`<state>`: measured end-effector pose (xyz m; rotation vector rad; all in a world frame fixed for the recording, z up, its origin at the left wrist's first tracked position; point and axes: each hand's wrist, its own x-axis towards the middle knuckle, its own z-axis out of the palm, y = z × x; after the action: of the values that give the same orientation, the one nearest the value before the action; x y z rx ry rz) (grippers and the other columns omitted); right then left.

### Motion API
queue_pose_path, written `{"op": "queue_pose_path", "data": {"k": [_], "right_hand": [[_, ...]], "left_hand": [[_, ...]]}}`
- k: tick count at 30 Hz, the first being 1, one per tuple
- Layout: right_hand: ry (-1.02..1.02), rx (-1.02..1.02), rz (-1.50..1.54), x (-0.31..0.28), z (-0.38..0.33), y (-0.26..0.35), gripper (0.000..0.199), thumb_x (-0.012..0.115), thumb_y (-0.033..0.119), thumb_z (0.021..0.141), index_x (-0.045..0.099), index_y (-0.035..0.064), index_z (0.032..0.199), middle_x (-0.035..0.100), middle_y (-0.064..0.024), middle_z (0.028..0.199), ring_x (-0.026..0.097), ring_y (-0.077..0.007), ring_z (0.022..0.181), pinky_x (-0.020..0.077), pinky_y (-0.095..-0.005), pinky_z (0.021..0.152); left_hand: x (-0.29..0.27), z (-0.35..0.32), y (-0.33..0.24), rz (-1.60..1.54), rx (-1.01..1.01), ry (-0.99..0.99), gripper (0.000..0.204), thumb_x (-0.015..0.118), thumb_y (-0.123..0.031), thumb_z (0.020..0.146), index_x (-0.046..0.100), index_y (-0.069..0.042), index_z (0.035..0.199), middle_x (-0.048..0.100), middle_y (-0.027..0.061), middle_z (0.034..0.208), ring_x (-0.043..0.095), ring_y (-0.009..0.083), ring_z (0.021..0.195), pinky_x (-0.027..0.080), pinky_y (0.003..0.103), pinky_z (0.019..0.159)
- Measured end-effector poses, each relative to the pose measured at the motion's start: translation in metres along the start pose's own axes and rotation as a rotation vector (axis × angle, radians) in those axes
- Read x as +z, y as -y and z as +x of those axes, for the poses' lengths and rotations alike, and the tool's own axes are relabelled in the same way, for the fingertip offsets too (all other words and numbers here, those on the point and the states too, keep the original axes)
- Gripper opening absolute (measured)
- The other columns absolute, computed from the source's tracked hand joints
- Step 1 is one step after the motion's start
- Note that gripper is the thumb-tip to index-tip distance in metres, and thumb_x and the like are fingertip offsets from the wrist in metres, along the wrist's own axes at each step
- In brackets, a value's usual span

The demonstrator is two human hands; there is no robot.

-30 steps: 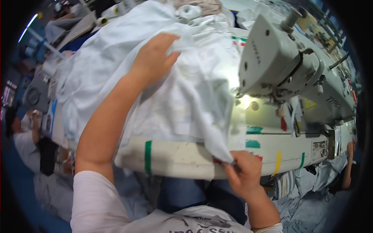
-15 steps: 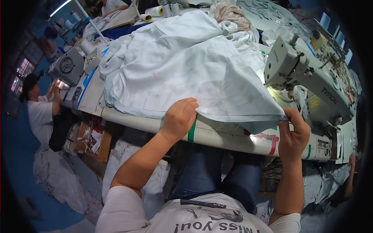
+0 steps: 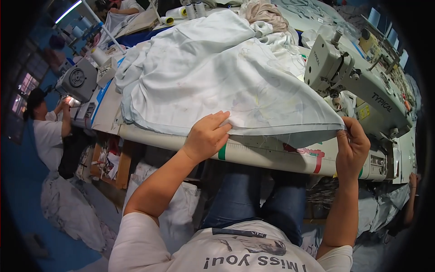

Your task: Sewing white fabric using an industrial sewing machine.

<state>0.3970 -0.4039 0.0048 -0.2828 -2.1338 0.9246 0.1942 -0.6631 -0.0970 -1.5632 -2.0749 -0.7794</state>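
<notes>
A large sheet of thin white fabric (image 3: 199, 77) with faint floral patches spreads over the sewing table (image 3: 156, 139), its near edge hanging along the front. My left hand (image 3: 207, 136) is closed on that near edge around its middle, thumb hidden. My right hand (image 3: 353, 143) pinches the fabric's right corner between thumb and fingers, drawing it out to the right. Between my hands the edge sags a little, and loose threads dangle from it. Just beyond my right hand stands the white sewing machine (image 3: 362, 86), its needle area partly behind the cloth.
At left a co-worker (image 3: 47, 127) works at another machine (image 3: 78, 78). Thread cones (image 3: 177, 13) and a crumpled beige cloth (image 3: 265, 17) lie at the back. Below the table are a wooden box of scraps (image 3: 111, 165) and piled white fabric (image 3: 170, 204).
My right hand has moved to the right and slightly down with the corner, pulling the near edge straighter. My left hand stays in nearly the same place.
</notes>
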Motion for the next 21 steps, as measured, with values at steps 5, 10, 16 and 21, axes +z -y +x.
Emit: {"op": "queue_pose_path", "data": {"k": [5,10,16,21], "right_hand": [[-0.036,0.023,0.046,-0.005,0.000,-0.001,0.007,0.055,0.000,0.090,0.060,-0.0045,0.092,0.054,0.0033,0.078,0.044,-0.0028,0.071,0.0353,-0.0164,0.064],[0.086,0.016,0.040,0.002,-0.008,-0.009,0.007,0.058,-0.005,0.083,0.061,-0.0054,0.090,0.059,-0.0027,0.076,0.053,-0.0073,0.073,0.0423,-0.0216,0.066],[0.289,-0.277,0.148,0.022,-0.004,0.013,0.013,0.062,-0.003,0.081,0.063,0.0009,0.093,0.066,-0.0066,0.088,0.061,-0.0186,0.083,0.0466,-0.0286,0.075],[0.237,-0.269,0.088,0.033,-0.020,0.049,0.034,0.067,0.007,0.080,0.059,0.0063,0.114,0.060,-0.0109,0.114,0.056,-0.0254,0.106,0.0454,-0.0343,0.088]], "left_hand": [[-0.004,0.010,-0.002,0.152,-0.038,0.072,0.017,0.064,-0.005,0.070,0.064,-0.004,0.088,0.060,0.0150,0.120,0.057,0.0305,0.111,0.046,0.042,0.093],[-0.074,0.022,0.055,-0.362,-0.590,0.032,0.012,0.058,0.001,0.075,0.066,0.002,0.084,0.068,0.0145,0.087,0.062,0.0292,0.079,0.048,0.036,0.070],[-0.260,-0.035,-0.055,-0.270,-0.324,-0.441,0.021,0.059,-0.017,0.082,0.063,0.002,0.090,0.062,0.0124,0.088,0.060,0.0199,0.082,0.049,0.031,0.074],[-0.314,-0.027,-0.190,0.699,0.112,0.155,0.022,0.072,-0.006,0.058,0.059,-0.001,0.076,0.056,0.0119,0.081,0.058,0.0231,0.074,0.040,0.029,0.060]]}}
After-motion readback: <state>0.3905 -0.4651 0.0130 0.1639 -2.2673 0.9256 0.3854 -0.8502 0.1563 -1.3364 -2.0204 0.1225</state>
